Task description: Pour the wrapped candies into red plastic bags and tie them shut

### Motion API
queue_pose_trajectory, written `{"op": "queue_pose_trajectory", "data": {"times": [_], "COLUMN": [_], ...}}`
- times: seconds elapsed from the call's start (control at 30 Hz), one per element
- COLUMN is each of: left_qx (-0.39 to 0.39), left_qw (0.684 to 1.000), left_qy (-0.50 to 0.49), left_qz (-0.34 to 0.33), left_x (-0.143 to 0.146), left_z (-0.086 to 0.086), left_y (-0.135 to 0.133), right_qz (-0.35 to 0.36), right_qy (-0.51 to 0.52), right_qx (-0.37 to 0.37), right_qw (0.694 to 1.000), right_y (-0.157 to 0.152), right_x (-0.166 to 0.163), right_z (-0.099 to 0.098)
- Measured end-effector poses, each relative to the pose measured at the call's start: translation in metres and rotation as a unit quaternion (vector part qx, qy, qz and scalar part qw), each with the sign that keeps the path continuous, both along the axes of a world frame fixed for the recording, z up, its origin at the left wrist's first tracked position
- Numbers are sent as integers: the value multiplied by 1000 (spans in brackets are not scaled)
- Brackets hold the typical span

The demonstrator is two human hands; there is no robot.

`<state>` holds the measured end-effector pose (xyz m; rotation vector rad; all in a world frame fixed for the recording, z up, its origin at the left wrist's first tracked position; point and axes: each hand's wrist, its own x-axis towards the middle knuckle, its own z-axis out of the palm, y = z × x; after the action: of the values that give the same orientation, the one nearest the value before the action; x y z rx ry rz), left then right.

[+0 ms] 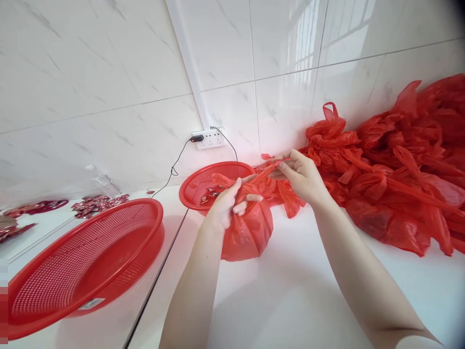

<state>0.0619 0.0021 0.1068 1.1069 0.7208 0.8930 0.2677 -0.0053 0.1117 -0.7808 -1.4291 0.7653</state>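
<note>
A filled red plastic bag (249, 232) rests low over the white table, its contents hidden by the film. My left hand (228, 206) is closed around the bag's gathered neck. From the neck a twisted strip of the bag stretches up and to the right, where my right hand (296, 172) pinches it between thumb and fingers. Just behind my left hand stands a small red mesh basket (192, 177) holding a few small wrapped pieces (210, 195).
Piled red plastic bags (385, 184) cover the right side along the wall. A large red basket (119, 261) stands at left, past a table seam. Behind it lie red packets (96, 206) and a clear bottle (103, 180). A power strip (210, 139) with cables is on the wall.
</note>
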Motion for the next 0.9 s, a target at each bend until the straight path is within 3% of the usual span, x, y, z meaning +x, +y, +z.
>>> {"op": "queue_pose_trajectory", "data": {"times": [0.13, 0.27, 0.33, 0.47, 0.6, 0.73, 0.83, 0.9], "left_qx": [-31, 25, 95, 199, 242, 265, 295, 325], "left_qw": [995, 998, 994, 971, 954, 935, 924, 920], "left_qy": [-84, -40, 18, 97, 139, 194, 214, 209], "left_qz": [-37, -40, -48, -90, -114, -134, -117, -65], "left_x": [-7, -16, -19, -17, -16, -27, -32, -28], "left_z": [-4, 1, 5, 12, 17, 19, 18, 15], "left_y": [8, 3, -3, -15, -22, -20, -17, -16], "right_qz": [221, 321, 310, 219, 295, 296, 334, 331], "right_qy": [-33, -134, -144, -114, -188, -177, -144, -123], "right_qx": [-12, -29, 4, 47, -15, -30, -35, -50], "right_qw": [975, 937, 940, 968, 937, 938, 931, 934], "right_y": [-15, -22, -21, -15, -8, -1, 0, -1], "right_x": [-4, -6, -7, -13, -22, -26, -28, -30], "right_z": [6, 8, 7, 2, -8, -15, -15, -14]}}
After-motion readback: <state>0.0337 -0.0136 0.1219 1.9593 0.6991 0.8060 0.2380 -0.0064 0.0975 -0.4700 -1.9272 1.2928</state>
